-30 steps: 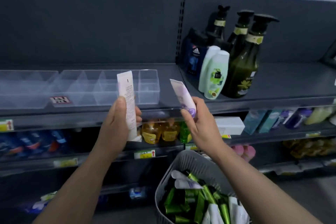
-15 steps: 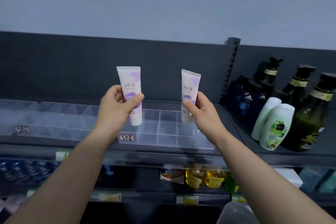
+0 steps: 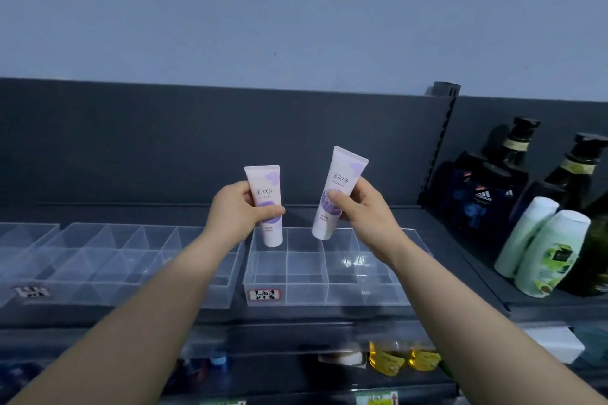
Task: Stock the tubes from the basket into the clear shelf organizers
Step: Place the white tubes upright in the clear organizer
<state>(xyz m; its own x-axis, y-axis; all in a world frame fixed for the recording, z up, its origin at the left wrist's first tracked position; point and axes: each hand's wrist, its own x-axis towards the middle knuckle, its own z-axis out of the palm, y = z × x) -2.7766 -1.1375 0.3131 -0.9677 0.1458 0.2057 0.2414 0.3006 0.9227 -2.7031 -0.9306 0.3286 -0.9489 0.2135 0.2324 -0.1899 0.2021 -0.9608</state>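
My left hand (image 3: 235, 212) grips a white and purple tube (image 3: 267, 189), cap down, over the back left compartment of a clear organizer (image 3: 329, 293) that carries a red-bordered label. A second white and purple tube (image 3: 340, 174) is pinched in my right hand (image 3: 365, 210); it tilts to the right, its cap just above the organizer's back row. The organizer's compartments look empty. The basket is out of view.
A second clear organizer (image 3: 125, 260) stands to the left, another at the far left edge. White bottles (image 3: 546, 250), dark pump bottles (image 3: 575, 168) and a dark blue pack (image 3: 477, 204) fill the shelf's right side. Lower shelves hold yellow bottles (image 3: 388, 358).
Both hands have moved the tubes right and down toward the labelled organizer. The right tube now tilts. The view has shifted so the organizer sits under my hands.
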